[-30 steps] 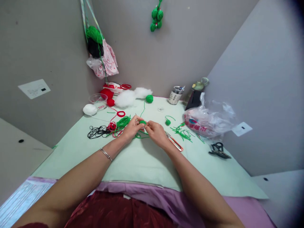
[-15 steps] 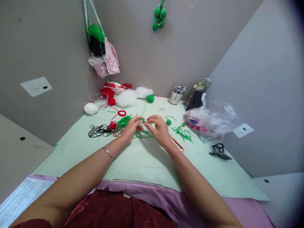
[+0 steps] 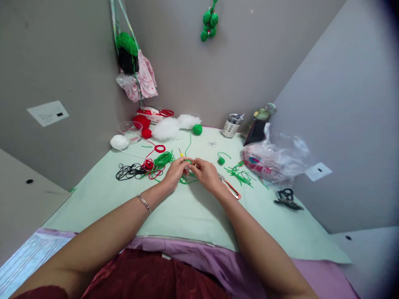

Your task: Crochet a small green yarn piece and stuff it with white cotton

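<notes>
My left hand (image 3: 175,173) and my right hand (image 3: 206,172) meet over the middle of the table. Between their fingertips is a small piece of green yarn work (image 3: 188,162), mostly hidden by the fingers. A yellow-handled hook (image 3: 181,154) points up and away just beyond my left fingers. Loose green yarn lies under both hands. Left of my left hand is a bundle of green yarn (image 3: 163,158), beside red yarn (image 3: 148,165) and black yarn (image 3: 128,171). Orange-handled snips (image 3: 232,189) lie near my right wrist.
White stuffing (image 3: 166,128), a green ball (image 3: 197,129) and a clear tub (image 3: 132,135) stand at the back. On the right are green yarn scraps (image 3: 241,175), a plastic bag (image 3: 271,160), a can (image 3: 232,126) and a black hair clip (image 3: 288,199).
My right hand has come down and closer to my left, its fingers now on the green piece. The yellow of the hook shows more clearly beyond my left fingers.
</notes>
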`<state>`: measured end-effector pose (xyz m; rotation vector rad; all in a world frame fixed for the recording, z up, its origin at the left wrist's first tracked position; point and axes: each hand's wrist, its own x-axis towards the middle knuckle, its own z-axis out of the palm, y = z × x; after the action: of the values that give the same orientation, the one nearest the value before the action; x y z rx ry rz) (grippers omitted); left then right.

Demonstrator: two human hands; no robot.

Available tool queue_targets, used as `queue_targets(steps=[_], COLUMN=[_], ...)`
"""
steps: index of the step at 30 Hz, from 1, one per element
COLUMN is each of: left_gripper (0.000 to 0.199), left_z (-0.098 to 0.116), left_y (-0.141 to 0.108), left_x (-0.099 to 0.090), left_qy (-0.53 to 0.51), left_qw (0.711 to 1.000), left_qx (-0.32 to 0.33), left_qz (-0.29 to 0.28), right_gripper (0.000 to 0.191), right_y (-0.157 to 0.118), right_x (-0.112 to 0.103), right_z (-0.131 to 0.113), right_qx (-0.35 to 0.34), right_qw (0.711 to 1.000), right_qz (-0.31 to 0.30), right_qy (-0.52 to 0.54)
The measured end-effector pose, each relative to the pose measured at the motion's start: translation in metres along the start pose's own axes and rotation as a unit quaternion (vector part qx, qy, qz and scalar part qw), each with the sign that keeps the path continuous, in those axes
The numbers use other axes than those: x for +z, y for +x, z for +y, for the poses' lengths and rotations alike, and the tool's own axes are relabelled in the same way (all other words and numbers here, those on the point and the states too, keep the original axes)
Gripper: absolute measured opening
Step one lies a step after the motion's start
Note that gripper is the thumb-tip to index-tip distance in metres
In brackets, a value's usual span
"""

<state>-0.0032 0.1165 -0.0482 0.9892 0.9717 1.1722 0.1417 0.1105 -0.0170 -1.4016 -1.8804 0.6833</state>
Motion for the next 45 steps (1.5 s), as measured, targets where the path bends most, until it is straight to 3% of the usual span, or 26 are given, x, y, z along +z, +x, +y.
queue_targets(steps=[11, 20, 27, 33, 37, 45], left_gripper=[0.025, 0.040, 0.040, 0.027, 0.036, 0.030], left_z=[0.006, -0.008, -0.007, 0.003, 0.008, -0.006], left_y=[-0.001, 0.014, 0.013, 0.003, 0.000, 0.008], left_x=[-0.001, -0.006, -0.007, -0.004, -0.001, -0.005], left_qy=[-0.014, 0.070, 0.050, -0.004, -0.030, 0.019], left_qw=[0.997, 0.997, 0.997, 0.998, 0.996, 0.996], left_qx=[0.027, 0.033, 0.049, 0.068, 0.079, 0.085], left_qz=[-0.067, -0.018, 0.021, -0.012, -0.038, -0.009], right_gripper=[0.023, 0.017, 0.017, 0.025, 0.030, 0.022], right_y=[0.011, -0.009, -0.006, 0.006, 0.012, 0.002], right_x=[-0.011, 0.000, 0.005, 0.004, 0.000, -0.002], right_z=[0.010, -0.019, -0.013, 0.002, 0.007, -0.005], right_qx=[0.042, 0.015, 0.035, 0.052, 0.051, 0.032], right_qw=[0.999, 0.997, 0.999, 0.996, 0.993, 0.997], right_qz=[0.015, 0.008, 0.021, 0.034, 0.027, 0.022], right_qy=[-0.024, -0.072, -0.022, 0.056, 0.099, 0.060])
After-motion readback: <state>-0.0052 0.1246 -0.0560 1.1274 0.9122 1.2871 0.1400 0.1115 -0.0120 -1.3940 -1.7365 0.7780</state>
